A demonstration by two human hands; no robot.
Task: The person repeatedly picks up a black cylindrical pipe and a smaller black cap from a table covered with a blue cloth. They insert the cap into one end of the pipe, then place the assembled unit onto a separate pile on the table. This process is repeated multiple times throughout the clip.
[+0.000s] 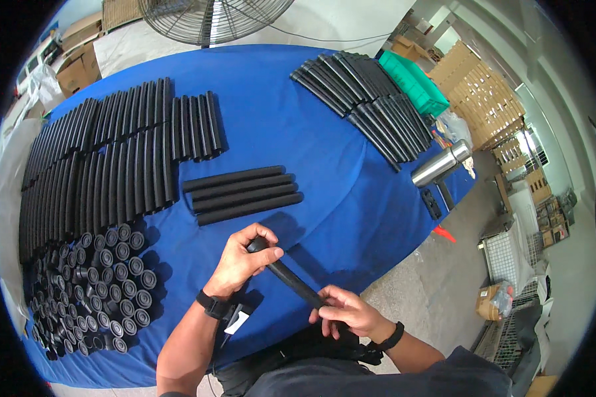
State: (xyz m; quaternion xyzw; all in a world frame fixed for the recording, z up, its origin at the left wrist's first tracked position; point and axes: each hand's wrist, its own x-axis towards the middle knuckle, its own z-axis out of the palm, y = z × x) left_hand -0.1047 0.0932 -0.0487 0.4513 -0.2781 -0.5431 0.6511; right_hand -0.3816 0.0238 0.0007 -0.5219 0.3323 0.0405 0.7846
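Note:
Above the near edge of the table I hold a black tube (294,280) slantwise between both hands. My left hand (237,263) is closed around its upper end, where a black round cap (257,245) sits against the tube; how far it is seated I cannot tell. Lower down, my right hand (352,311) grips the other end with thumb and fingers. Just beyond my hands, several black tubes (245,193) lie side by side on the blue cloth (265,119). A heap of black round caps (116,291) lies to the left.
Rows of black tubes (106,159) cover the far left. More black tubes (374,106) lie at the far right, beside a green bin (414,83). A steel flask (442,163) rests near the right edge. A large fan (208,16) stands behind the table.

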